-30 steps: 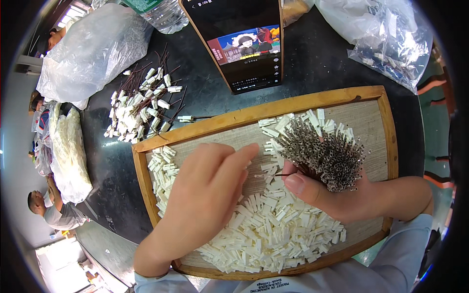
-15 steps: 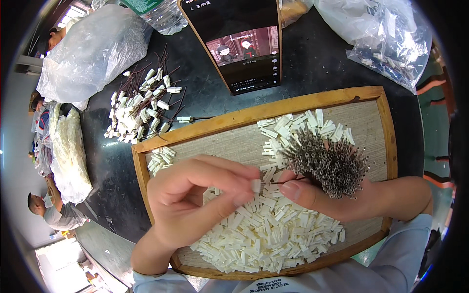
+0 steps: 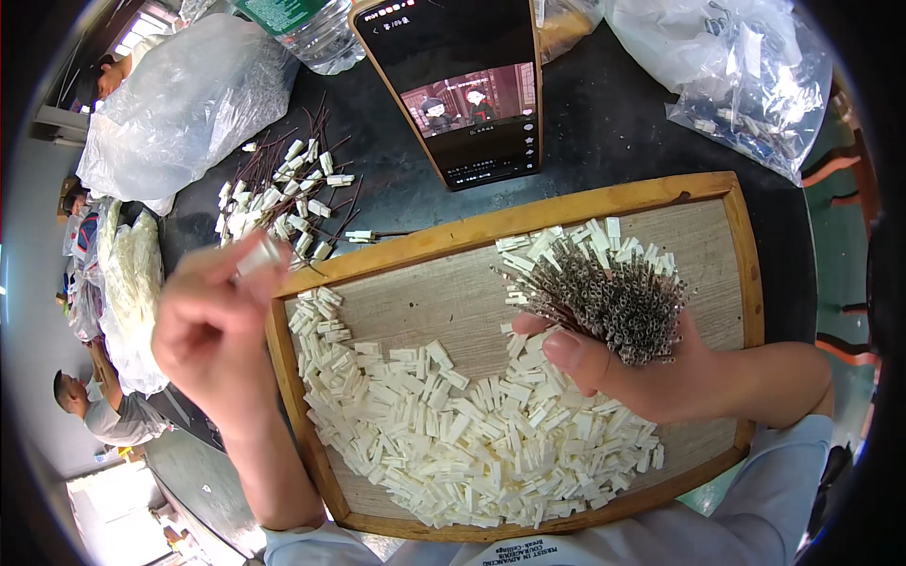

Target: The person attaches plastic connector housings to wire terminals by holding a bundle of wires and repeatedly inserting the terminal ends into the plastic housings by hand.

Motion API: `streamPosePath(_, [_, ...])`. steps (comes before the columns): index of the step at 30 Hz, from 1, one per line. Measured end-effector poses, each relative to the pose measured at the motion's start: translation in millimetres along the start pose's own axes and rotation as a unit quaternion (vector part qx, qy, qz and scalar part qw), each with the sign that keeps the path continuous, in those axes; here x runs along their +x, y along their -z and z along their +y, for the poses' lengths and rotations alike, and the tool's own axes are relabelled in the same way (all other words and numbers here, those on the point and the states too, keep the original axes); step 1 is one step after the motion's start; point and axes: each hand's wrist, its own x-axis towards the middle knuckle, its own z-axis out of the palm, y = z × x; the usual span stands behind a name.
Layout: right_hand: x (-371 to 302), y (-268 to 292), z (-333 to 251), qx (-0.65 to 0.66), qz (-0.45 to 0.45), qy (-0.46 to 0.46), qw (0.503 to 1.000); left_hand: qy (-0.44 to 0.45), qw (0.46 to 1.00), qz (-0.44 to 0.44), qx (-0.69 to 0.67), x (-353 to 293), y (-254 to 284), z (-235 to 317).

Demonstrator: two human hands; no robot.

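My left hand (image 3: 209, 325) is raised over the left rim of the tray, slightly blurred. Its thumb and fingertips pinch a white plastic connector (image 3: 260, 258); any wire on it is hidden. Closed around a thick bundle of thin dark wires (image 3: 613, 302) is my right hand (image 3: 642, 382), with the wires' metal terminal ends fanned upward. Below the hands, many loose white connector housings (image 3: 491, 453) lie heaped in a wood-framed tray (image 3: 528, 210). Beyond the left hand, a pile of white connectors on dark wires (image 3: 283, 193) rests on the black table.
A phone (image 3: 472, 104) stands behind the tray, playing a cartoon. Beside it are a water bottle (image 3: 316, 33) and a large clear plastic bag (image 3: 189, 104). Another bag (image 3: 746, 85) lies at the far right. Other people sit at the left, one in a grey shirt (image 3: 123, 418).
My left hand has moved left and away from the right hand, carrying the white connector toward the wired pile. The right hand with its wire bundle has shifted slightly left.
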Motion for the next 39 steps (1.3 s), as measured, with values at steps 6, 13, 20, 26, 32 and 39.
streamPosePath(6, [2, 1, 0, 0.028, 0.014, 0.003, 1.000, 0.063, 0.913, -0.302, 0.268, 2, -24, 25])
streamPosePath(13, [4, 2, 6, 0.022, -0.011, 0.001, 1.000, 0.010, 0.878, -0.411, 0.247, -21, -47, 26])
streamPosePath(20, [1, 1, -1, 0.003, 0.028, -0.026, 0.999, -0.019, 0.889, -0.378, 0.256, -21, -48, 21])
streamPosePath(26, [2, 1, 9, -0.002, 0.052, 0.041, 0.998, 0.214, 0.957, -0.176, -0.084, -22, -53, 34])
streamPosePath(32, [1, -1, 8, 0.024, 0.039, 0.050, 0.998, 0.289, 0.894, -0.166, -0.298, -30, -54, 25])
streamPosePath(39, [-1, 1, 12, 0.054, 0.016, 0.043, 0.997, 0.326, 0.831, -0.153, -0.424, -30, -59, 25])
